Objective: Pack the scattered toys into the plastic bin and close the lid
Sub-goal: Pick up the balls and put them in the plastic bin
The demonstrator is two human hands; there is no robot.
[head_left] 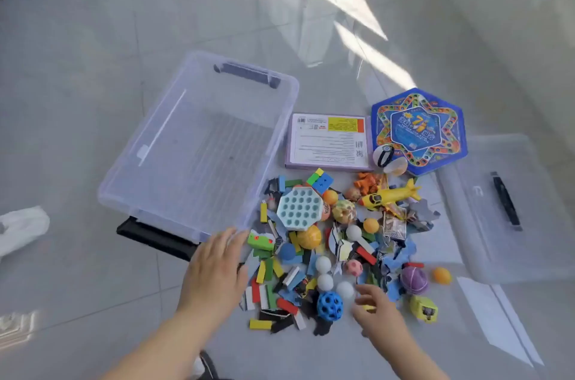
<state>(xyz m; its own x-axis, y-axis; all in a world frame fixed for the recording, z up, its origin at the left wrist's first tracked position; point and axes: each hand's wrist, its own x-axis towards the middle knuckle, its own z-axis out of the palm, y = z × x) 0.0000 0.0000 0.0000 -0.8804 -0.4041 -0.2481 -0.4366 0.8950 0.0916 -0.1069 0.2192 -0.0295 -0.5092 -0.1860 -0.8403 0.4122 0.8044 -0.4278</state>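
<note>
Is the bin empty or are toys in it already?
Empty: the plastic bin shows only its bare ribbed floor; the toys all lie outside, beside it.

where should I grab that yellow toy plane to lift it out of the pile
Take the yellow plane across its body, just behind the wings, coming straight down from above. It lies flat on top of the pile, body narrow enough for fingers to close round it; the nose and tail fins are tapered and crowded by other toys.
</note>
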